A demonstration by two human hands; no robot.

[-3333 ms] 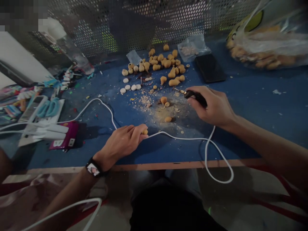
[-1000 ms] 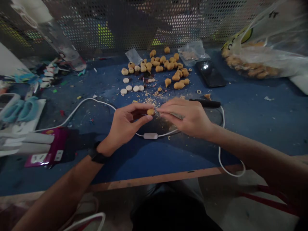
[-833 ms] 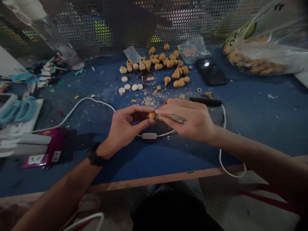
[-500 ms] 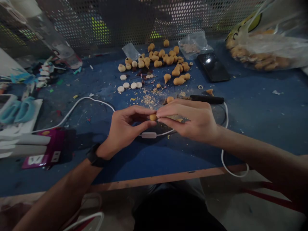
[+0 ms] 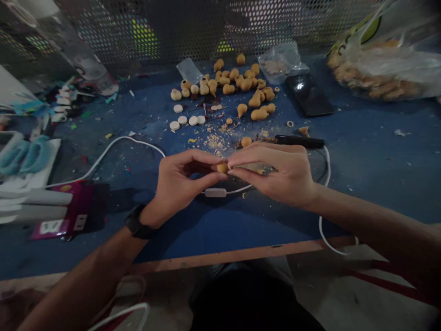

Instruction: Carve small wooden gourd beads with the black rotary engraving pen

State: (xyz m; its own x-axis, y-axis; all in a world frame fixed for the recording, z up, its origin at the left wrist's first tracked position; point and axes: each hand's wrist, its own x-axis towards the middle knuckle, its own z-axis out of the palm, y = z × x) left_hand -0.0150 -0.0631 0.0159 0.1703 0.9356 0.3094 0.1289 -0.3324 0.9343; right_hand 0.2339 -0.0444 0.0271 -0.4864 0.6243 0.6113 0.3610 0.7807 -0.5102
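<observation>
close pinch above the blue workbench (image 5: 379, 184)

a perforated metal screen (image 5: 172, 27) closes off the far side of the blue workbench, with a clear bag of ochre gourd-shaped beads (image 5: 379, 64) at far right, beside a black phone (image 5: 309, 95). loose gourd-shaped beads (image 5: 241, 85) and white discs (image 5: 182, 120) sit grouped toward the screen, leaving open room between them and the wooden front edge (image 5: 241, 254) for both forearms. the left hand (image 5: 182, 172) is closed in a pinch on a small ochre bead (image 5: 222, 168), held above a white cable switch (image 5: 215, 192). the right hand (image 5: 282, 174) grips a thin tan strip (image 5: 257, 168), its tip at the bead, so the hands brace each other. a black pen-shaped tool (image 5: 299, 141) lies just beyond, near wood shavings (image 5: 213, 140).
</observation>
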